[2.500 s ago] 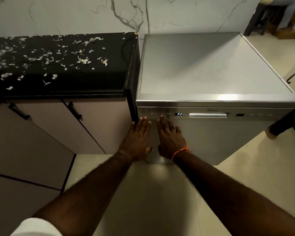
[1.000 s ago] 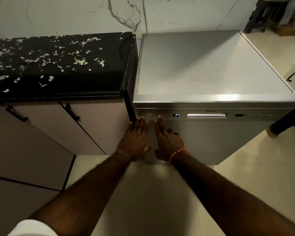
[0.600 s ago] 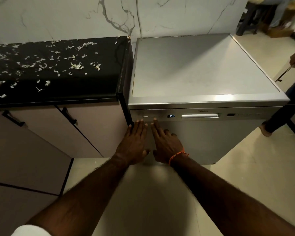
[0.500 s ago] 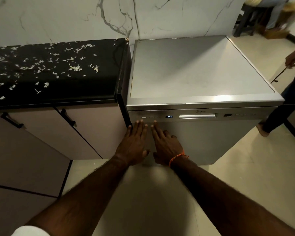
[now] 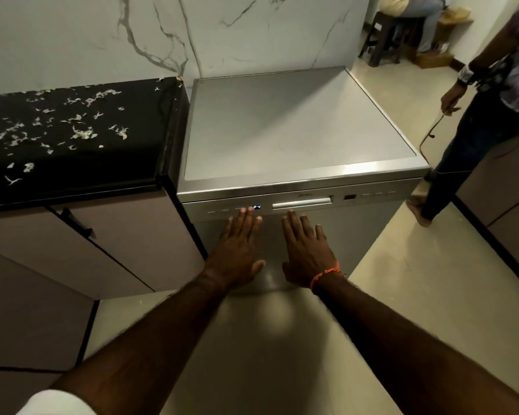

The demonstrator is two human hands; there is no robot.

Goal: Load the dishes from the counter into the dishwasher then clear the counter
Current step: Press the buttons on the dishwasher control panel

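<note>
Head view: the dishwasher (image 5: 297,151) stands at twelve o'clock, door closed, with no dishes showing on its steel top or on the black counter (image 5: 72,139) at ten o'clock, which carries only scattered pale scraps (image 5: 81,131); the display (image 5: 256,207) reads P4. Both hands lie flat, fingers straight, against the door front, grasping nothing; the left hand (image 5: 237,250) reaches with its fingertips (image 5: 246,211) up to the control strip just beside the display, while the right hand (image 5: 307,253), an orange thread (image 5: 327,274) at its wrist, sits directly below the door handle (image 5: 301,202), whose long axis runs three to nine o'clock; the right hand is plainly the nearer to it. Likely the loading is finished and the scraps are what remains, so the counter lies leftward of the left hand. Room is open on the floor at six o'clock; the counter's edge crowds the dishwasher's left flank, and a bystander (image 5: 492,100) holding a thin cord (image 5: 432,130) stands at two o'clock.
</note>
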